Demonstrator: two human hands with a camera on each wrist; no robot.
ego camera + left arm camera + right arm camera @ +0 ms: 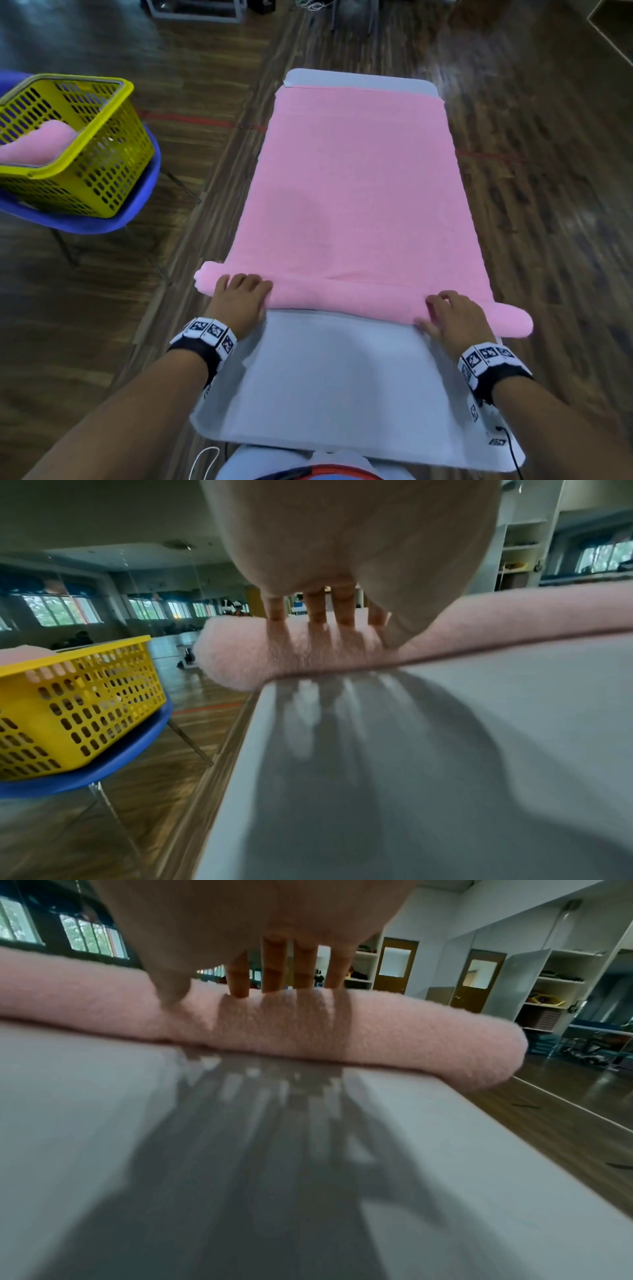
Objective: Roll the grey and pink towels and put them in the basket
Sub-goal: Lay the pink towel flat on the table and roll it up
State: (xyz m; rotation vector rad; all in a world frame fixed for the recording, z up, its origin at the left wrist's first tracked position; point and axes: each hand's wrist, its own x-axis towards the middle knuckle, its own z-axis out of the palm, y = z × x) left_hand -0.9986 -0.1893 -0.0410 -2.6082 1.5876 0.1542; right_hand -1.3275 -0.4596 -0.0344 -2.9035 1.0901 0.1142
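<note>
A pink towel [356, 192] lies flat along the white table [329, 377]. Its near end is wound into a roll [342, 301] whose ends overhang both table sides. My left hand [239, 294] presses on the roll's left part, and my right hand [452, 315] presses on its right part. In the wrist views the straight fingers [315, 607] and fingers [274, 969] lie over the top of the roll [240, 653] [377, 1031]. The yellow basket [102, 164] stands at the left with another pink towel [37, 144] inside. No grey towel is in view.
The basket rests on a blue chair [144, 192] left of the table, over a dark wooden floor [548, 171]. Bare table surface [103, 1123] lies between the roll and me. A black cable [510, 448] hangs at the table's near right corner.
</note>
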